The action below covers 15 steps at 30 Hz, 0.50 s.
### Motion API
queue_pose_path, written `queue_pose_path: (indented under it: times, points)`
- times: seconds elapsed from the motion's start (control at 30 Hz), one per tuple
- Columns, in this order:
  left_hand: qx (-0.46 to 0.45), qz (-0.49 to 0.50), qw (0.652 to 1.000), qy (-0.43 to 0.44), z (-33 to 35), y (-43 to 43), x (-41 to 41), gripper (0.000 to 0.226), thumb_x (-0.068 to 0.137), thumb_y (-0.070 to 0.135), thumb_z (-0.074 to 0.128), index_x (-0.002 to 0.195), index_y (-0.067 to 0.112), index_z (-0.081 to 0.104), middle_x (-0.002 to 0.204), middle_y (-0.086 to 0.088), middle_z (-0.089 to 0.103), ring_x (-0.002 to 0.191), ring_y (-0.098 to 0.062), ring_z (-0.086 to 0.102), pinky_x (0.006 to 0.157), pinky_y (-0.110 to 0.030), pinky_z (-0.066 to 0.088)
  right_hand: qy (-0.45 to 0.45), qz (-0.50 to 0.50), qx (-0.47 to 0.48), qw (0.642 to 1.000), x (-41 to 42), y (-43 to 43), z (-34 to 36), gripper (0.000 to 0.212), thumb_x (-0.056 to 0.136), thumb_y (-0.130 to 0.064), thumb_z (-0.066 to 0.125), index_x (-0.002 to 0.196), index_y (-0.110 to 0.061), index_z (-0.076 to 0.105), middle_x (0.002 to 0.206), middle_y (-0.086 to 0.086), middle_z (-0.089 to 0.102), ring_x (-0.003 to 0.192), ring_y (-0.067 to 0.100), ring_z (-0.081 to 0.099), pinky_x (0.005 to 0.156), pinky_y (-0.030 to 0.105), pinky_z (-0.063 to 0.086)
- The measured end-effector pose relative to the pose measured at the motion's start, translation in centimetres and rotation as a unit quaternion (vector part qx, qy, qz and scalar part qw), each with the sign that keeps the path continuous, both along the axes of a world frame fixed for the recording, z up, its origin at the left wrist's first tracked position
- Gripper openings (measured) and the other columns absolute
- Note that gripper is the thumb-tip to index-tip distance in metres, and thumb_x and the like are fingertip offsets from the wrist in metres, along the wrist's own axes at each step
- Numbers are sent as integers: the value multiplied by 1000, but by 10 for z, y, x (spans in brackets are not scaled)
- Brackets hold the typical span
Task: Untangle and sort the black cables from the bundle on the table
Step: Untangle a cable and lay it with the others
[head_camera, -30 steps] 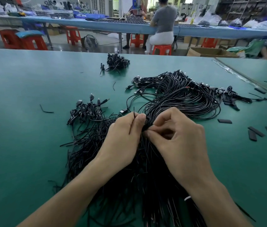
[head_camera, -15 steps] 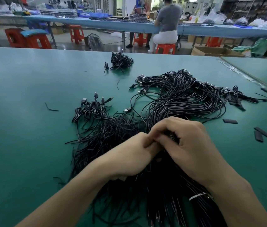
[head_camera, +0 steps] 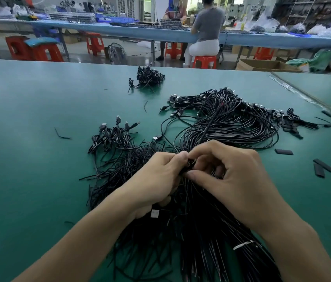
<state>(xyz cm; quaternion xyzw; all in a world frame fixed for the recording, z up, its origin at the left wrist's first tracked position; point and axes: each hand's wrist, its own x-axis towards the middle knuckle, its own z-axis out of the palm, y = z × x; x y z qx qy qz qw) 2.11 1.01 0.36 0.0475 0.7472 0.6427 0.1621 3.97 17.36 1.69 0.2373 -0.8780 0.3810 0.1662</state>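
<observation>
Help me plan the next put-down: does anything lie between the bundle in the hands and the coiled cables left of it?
Nothing foreign. The left hand and right hand already pinch the cable bundle. Toward the coiled cables, only the bundle's own loose ends fan across the table.

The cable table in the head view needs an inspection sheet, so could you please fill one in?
Surface: green table, matte top.
Job's things: black bundle under both hands; coiled cables to its left; a small pile farther back.
Clutter: black strips at right; an offcut at left.
Grippers: left hand and right hand pinch the bundle at one spot with curled fingers.
Cables: loops fan out beyond the hands, plugs at their far end; a white tie near the right wrist.
Surroundings: a seated person at a blue bench; red stools; a fan; a box.
</observation>
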Motion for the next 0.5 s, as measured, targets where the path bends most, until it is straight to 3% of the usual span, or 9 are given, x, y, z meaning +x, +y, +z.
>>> queue_pose_path:
  times: [0.2,0.33,0.4,0.5]
  points:
    - [-11,-11,1000,11,-1,0,1,46,106,40,38,66,18,43,47,8,26,39,-7,19,40,-16,17,19,-7,26,999,-1,1,3,11,80,-21,81,82,-28,73,80,-15,61,80,3,60,69,10,40]
    - [-104,-25,988,107,-5,-2,-1,48,105,41,40,63,19,48,44,11,32,36,-6,25,36,-19,20,37,-11,72,997,1,-4,3,12,86,-17,73,84,-26,64,96,-18,52,91,5,55,75,26,48]
    - [-121,-41,983,131,-6,-3,-1,48,105,39,40,61,20,50,44,10,34,36,-7,27,38,-21,23,15,12,62,998,1,-3,3,18,88,-13,70,82,-25,58,107,-20,57,95,-1,55,81,18,43]
    - [-130,-64,979,145,-5,-2,0,49,101,35,42,55,23,49,46,8,39,42,-9,32,45,-26,27,-55,48,34,997,1,2,5,27,90,-9,66,78,-28,52,122,-24,62,86,-5,59,76,7,38]
